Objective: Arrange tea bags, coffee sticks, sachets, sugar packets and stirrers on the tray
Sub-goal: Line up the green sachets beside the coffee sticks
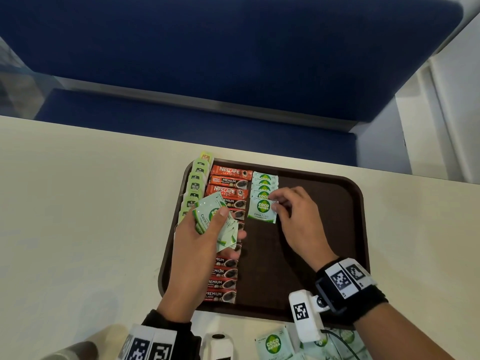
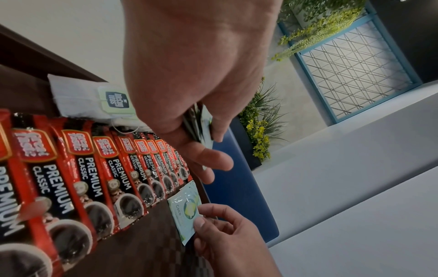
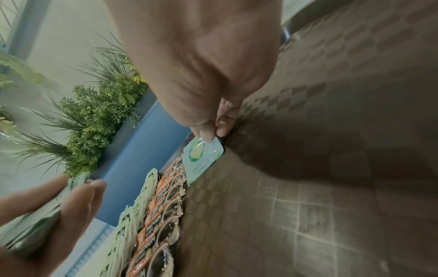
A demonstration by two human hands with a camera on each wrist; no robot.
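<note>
A dark brown tray point(image 1: 324, 193) lies on the cream table. Along its left edge runs a column of green tea bags point(image 1: 195, 187), then a column of red coffee sticks point(image 1: 226, 271). A third column of overlapping pale green sugar packets point(image 1: 263, 184) starts at the tray's far side. My right hand point(image 1: 275, 203) pinches the right edge of the nearest sugar packet point(image 1: 261, 210) point(image 2: 186, 211) point(image 3: 201, 159), which lies on the tray. My left hand point(image 1: 220, 224) hovers over the coffee sticks and grips a fanned stack of sugar packets point(image 1: 210, 211) point(image 3: 35, 221).
More sugar packets point(image 1: 272, 344) lie on the table in front of the tray, near my right wrist. A blue bench point(image 1: 207, 61) stands beyond the table's far edge. The right half of the tray point(image 1: 337, 242) is bare.
</note>
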